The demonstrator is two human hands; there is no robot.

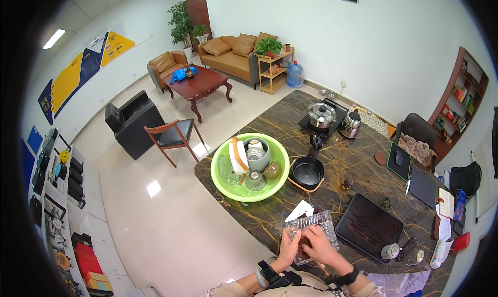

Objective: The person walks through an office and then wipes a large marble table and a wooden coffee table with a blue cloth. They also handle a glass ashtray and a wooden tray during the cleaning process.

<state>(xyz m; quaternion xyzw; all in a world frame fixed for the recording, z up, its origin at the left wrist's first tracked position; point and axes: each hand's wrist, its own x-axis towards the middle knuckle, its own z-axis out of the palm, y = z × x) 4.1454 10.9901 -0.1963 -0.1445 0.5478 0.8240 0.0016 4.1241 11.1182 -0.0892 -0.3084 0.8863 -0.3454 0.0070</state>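
Note:
My left hand is at the left side of a clear plastic tray, its fingers closed on the near left part. My right hand reaches over the same tray with bent fingers, close beside the left one. Something dark reddish lies beneath the fingers, mostly hidden; whether the right hand grips it cannot be told. Behind the tray is a white card or paper. Farther back stand a green basin holding bowls, cups and a white item with an orange handle, and a black pan with an orange handle.
A dark tea tray is right of my hands, with a small teapot on its near corner. A steel pot and a kettle stand at the back of the marble-patterned table. Notebooks, a mouse and papers lie right.

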